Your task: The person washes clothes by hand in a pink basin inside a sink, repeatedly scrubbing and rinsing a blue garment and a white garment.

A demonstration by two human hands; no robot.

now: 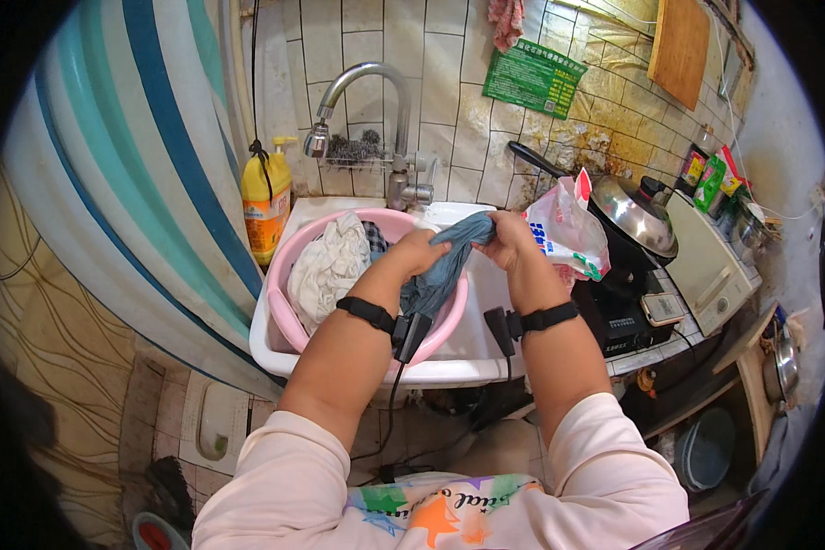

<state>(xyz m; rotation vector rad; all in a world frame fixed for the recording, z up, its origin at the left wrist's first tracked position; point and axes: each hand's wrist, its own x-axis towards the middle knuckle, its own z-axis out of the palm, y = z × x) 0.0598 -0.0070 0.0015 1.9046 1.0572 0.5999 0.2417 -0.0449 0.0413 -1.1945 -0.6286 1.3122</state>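
A blue-grey cloth garment [447, 265] is stretched between my two hands over the right side of a pink plastic basin [280, 285]. My left hand [419, 253] grips the garment near its middle, and my right hand [507, 239] pinches its upper right end. The lower part of the garment hangs into the basin. Crumpled white cloth [330, 268] fills the basin's left side, with a dark checked cloth [374, 237] behind it. The basin rests in a white ceramic sink [485, 330]. Above its back edge arches a chrome faucet [402, 117].
A yellow pump bottle [266, 199] stands left of the sink, beside a striped curtain [144, 172]. To the right are a plastic bag [570, 230], a lidded pan [636, 213] on a black stove [612, 316], and a phone [662, 309]. Cables hang from bands on both forearms.
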